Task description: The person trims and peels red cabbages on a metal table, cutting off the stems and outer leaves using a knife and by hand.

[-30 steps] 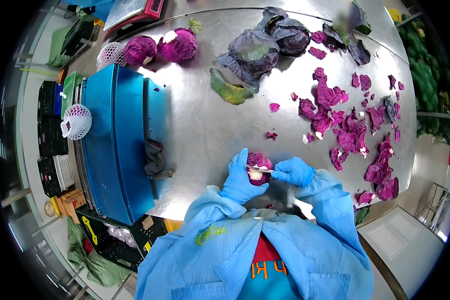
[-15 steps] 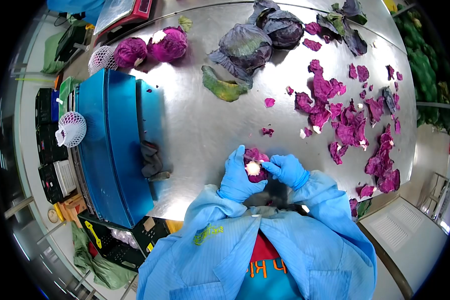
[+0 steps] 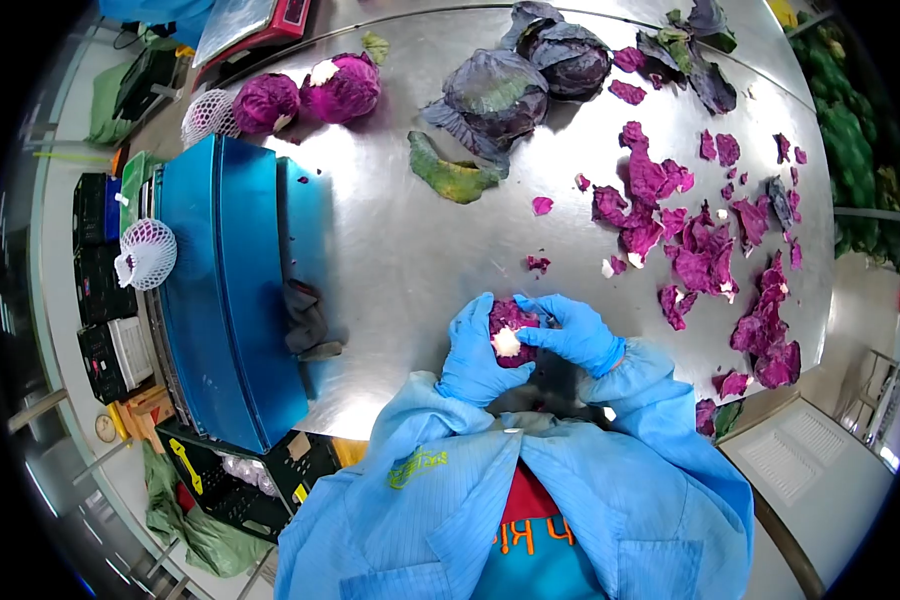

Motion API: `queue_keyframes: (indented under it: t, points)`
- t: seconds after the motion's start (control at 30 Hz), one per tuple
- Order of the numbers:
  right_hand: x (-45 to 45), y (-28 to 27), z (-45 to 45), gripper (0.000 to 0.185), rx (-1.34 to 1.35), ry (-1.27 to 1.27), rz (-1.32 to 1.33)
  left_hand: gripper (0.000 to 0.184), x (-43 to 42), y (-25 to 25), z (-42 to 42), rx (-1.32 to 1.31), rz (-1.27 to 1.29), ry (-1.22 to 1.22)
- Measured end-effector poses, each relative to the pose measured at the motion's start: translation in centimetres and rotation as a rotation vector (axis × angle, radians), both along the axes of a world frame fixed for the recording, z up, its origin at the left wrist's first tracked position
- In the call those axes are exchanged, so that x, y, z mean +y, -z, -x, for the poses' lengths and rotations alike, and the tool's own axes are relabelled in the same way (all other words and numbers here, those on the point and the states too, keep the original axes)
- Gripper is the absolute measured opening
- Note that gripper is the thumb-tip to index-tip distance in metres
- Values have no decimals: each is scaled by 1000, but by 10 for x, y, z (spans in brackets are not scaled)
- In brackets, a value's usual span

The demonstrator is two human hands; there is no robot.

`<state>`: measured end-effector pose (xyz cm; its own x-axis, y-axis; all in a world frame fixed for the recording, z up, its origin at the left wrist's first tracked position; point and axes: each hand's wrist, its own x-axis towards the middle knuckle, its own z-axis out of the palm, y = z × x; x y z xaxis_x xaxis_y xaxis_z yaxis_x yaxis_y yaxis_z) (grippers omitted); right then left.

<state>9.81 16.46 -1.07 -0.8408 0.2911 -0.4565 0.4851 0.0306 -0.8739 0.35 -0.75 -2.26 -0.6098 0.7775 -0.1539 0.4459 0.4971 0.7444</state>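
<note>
A small trimmed red cabbage [image 3: 504, 318] with a pale cut stem end facing up is held close to my body over the steel table. My left hand [image 3: 470, 358], in a blue glove, wraps round its left side. My right hand [image 3: 580, 335], also gloved in blue, grips it from the right, with fingers on the upper edge and the thumb beside the white stem. Whether a small tool is also in the right hand, I cannot tell. Torn purple leaves [image 3: 705, 255] lie scattered to the right.
Two peeled red cabbages [image 3: 340, 88] stand at the back left near a red-edged scale [image 3: 288, 15]. Dark unpeeled cabbages [image 3: 495, 95] lie at the back middle. A blue bin [image 3: 240, 290] borders the left, with a dark cloth [image 3: 303, 315] beside it. The steel table [image 3: 390, 250] ends at the right.
My right hand has opened out from a tight pinch and moved its fingers up over the cabbage's top right. A thin grey edge seen across the cabbage earlier no longer shows.
</note>
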Motion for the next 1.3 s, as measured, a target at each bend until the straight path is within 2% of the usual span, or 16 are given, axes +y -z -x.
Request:
queue_keyframes:
  t: [0.17,0.27,0.43,0.5,0.53,0.57,0.6,0.67,0.73,0.77,0.9,1.0,1.03,1.13,1.23,1.3]
  points:
    - [7,0,-1,32,-35,-105,-194,106,0,-10,2,6,59,-14]
    - [7,-21,10,19,31,-211,-686,106,-3,-6,4,28,7,27]
    - [39,38,-18,16,-24,89,-644,105,-20,1,11,-170,-147,0]
    - [60,59,-38,20,-78,320,-771,105,-26,5,10,-247,-143,-78]
    - [79,50,-47,23,-167,384,-736,105,-28,7,8,-288,-140,-115]
    - [91,61,-56,29,-75,537,-844,102,-29,10,6,-297,-141,-167]
    - [90,25,-50,41,-328,531,-867,98,-27,15,5,-306,-143,-214]
    - [76,7,-43,55,-190,484,-723,90,-17,17,9,-443,-174,-253]
    - [45,-1,-36,70,-150,267,-436,81,-1,8,23,-694,-217,-243]
    - [25,-12,-24,74,-126,176,-337,71,7,-2,27,-679,-234,-242]
    - [-14,-8,6,79,-168,63,-101,89,-2,15,23,-293,-31,-162]
    - [-9,20,-2,79,16,164,424,100,5,0,19,-196,34,-168]
    - [-6,22,-6,76,33,159,471,105,8,0,21,-203,104,-103]
    - [-3,26,-13,62,37,201,544,108,17,-9,23,-136,228,-43]
    - [4,12,-17,44,-170,213,317,110,17,-11,23,-162,193,-91]
    - [1,39,-33,37,-68,175,-65,109,16,-17,23,-124,202,-78]
